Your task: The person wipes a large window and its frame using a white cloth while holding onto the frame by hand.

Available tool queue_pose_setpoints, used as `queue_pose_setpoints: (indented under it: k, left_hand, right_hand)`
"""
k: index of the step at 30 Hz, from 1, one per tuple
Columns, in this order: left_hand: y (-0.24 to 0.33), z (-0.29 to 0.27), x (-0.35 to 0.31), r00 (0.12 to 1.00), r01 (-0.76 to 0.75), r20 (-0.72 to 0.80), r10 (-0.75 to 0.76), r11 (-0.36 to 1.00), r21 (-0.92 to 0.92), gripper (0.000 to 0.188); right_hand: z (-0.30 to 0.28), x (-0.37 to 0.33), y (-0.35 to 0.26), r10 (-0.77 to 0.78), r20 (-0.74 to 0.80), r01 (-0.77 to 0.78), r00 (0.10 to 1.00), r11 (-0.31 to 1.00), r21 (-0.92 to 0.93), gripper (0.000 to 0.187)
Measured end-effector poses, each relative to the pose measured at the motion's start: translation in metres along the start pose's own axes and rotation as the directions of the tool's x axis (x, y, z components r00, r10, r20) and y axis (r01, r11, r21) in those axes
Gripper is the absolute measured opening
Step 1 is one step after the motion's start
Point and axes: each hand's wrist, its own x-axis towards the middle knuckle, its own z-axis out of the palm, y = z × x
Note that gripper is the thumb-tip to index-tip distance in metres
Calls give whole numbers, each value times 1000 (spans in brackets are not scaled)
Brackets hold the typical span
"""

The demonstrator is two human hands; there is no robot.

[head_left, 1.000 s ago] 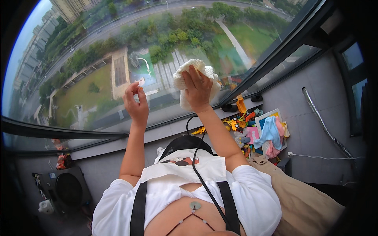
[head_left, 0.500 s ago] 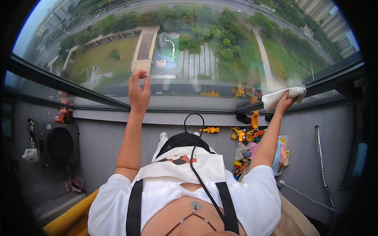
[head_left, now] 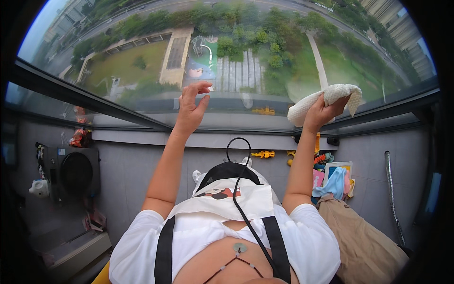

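A white textured cloth (head_left: 307,105) is bunched in my right hand (head_left: 324,112), whose fingers are wrapped round it. The cloth lies against the large window pane (head_left: 265,52), just above the dark lower frame, and part of it folds up over my knuckles. My left hand (head_left: 192,108) is raised near the glass, left of the middle; its fingers are loosely bent, the thumb stands apart, and nothing is in it. Whether its fingertips touch the pane I cannot tell.
A dark window frame (head_left: 137,120) crosses in front of me, above a pale ledge (head_left: 198,139). A yellow toy vehicle (head_left: 263,154) and several toys by a light-blue cloth (head_left: 333,183) lie on the grey floor. A dark machine (head_left: 73,171) stands left; a silvery tube (head_left: 393,196) lies right.
My right hand has moved left along the glass with the cloth, which now spreads wider. My left hand has shifted right. My body has turned slightly, and a beige cloth shows more at the lower right.
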Motion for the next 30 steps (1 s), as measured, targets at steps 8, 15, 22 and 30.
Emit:
queue_pose_setpoints:
  k: [8,15,22,30]
  left_hand:
    - [-38,-75,-20,989,137,-50,-142,986,-96,26]
    - [-64,-142,-34,951,250,-180,-252,968,-34,29]
    - [-79,-183,-41,927,271,-274,-257,963,12,30]
    - [-86,-236,-59,902,190,-422,-89,961,201,29]
  right_hand:
    - [37,-66,-129,85,57,-86,995,996,6,71]
    - [70,-114,-225,55,104,-61,993,997,52,65]
    - [94,-162,-304,-162,290,117,943,979,167,62]
    - [96,-116,-307,-368,270,356,890,930,95,65]
